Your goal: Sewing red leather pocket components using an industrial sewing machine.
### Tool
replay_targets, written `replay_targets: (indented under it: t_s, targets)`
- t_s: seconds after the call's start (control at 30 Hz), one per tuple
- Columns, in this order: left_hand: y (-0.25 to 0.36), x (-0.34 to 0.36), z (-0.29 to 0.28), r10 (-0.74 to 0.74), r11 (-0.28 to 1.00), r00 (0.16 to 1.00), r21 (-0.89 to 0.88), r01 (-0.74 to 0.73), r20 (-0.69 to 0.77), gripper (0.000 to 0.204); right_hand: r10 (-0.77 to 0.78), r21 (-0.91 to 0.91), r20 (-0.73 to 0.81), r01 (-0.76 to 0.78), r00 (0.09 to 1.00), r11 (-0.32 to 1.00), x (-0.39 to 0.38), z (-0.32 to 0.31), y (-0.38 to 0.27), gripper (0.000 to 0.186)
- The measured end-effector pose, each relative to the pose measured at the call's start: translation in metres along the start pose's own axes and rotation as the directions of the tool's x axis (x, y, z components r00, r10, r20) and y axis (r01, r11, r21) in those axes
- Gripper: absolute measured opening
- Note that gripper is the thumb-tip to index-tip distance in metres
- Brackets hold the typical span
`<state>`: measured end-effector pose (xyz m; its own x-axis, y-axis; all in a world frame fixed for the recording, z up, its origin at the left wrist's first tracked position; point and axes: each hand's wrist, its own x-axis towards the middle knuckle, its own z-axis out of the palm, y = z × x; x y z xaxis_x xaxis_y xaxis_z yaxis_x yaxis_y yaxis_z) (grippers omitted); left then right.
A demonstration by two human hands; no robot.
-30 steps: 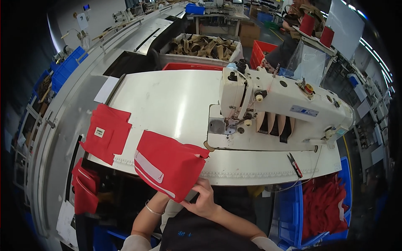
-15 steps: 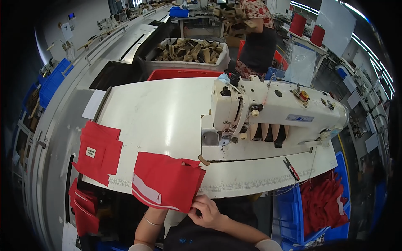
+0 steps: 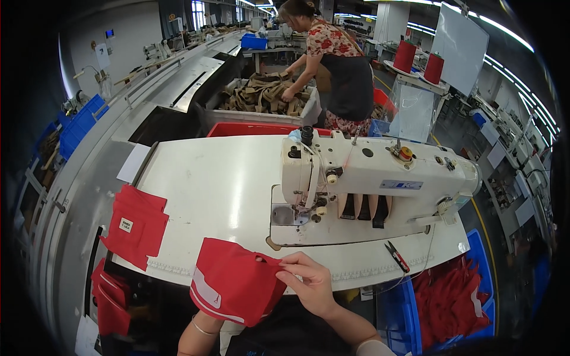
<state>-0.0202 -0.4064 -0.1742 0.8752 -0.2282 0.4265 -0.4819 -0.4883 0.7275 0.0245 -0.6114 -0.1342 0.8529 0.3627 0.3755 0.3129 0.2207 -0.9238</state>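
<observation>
The right hand's thumb and fingers are pinched on the upper right edge of the red fabric piece, which spreads leftward from them at the frame's lower centre. The left hand goes beneath it; its fingers are hidden, so their state cannot be told. Farther out, red panels lie centre left, and a white sewing machine stands right of centre.

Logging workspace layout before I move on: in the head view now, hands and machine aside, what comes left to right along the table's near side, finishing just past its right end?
Red fabric stack with a pale label → held red fabric piece → red-handled snips → heaped red fabric
</observation>
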Motion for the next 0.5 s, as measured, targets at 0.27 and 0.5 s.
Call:
replay_targets:
  t_s: [0.27,0.5]
  targets:
    - [0.079,-0.017,-0.081,0.037,0.653,0.632,-0.498,0.571,0.774,0.021,-0.108,-0.086,-0.111,0.099,0.988,0.991,0.019,-0.023,-0.032,0.009]
    - [0.118,0.054,-0.053,0.064,0.998,0.922,0.015,-0.063,-0.382,0.041,-0.221,-0.306,0.106,0.244,0.969,0.92,0.034,-0.018,-0.073,0.012]
